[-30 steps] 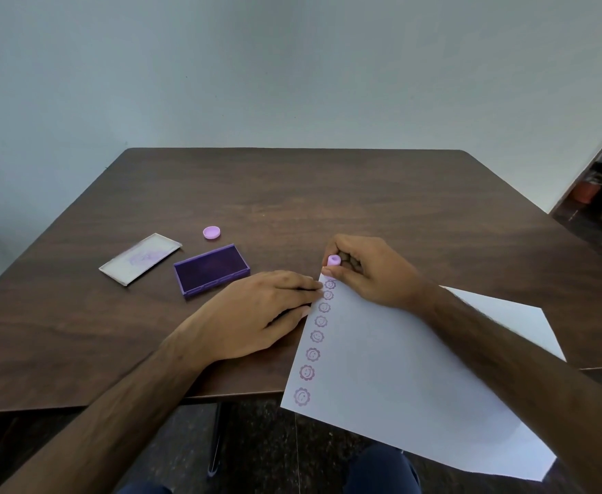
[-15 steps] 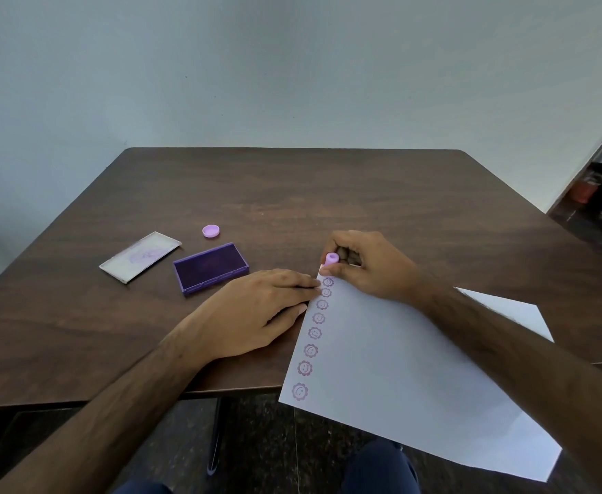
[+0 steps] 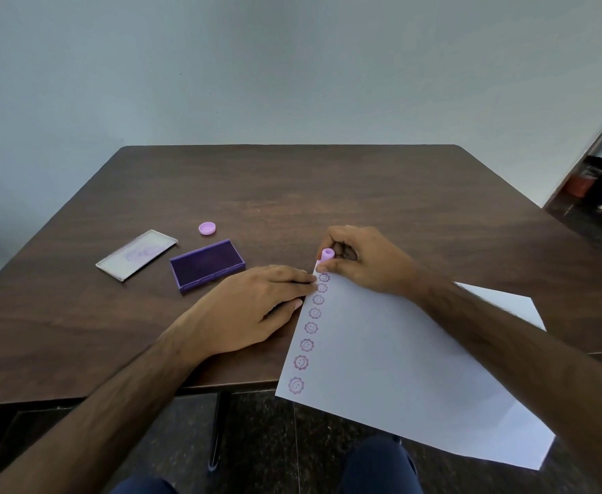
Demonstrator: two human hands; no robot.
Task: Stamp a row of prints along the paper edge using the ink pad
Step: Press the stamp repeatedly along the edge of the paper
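Right-hand grip (image 3: 360,260) pinches a small lilac stamp (image 3: 327,254) upright at the paper's (image 3: 399,358) far left corner, ending the print row (image 3: 312,326). Left hand (image 3: 253,308) lies flat, unclenched, steadying the edge. Best: press straight down, lift cleanly. Ink pad (image 3: 207,265) sits open on the worktop (image 3: 292,187).

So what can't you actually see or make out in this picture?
- Head view: the stamp's printing face, covered by the right hand pressing it at the paper's far corner.
- Head view: any print under it, hidden likewise.
- Head view: the faint mark on the clear lid, too pale to read.
- Head view: the paper's right part, crossed by the right forearm.
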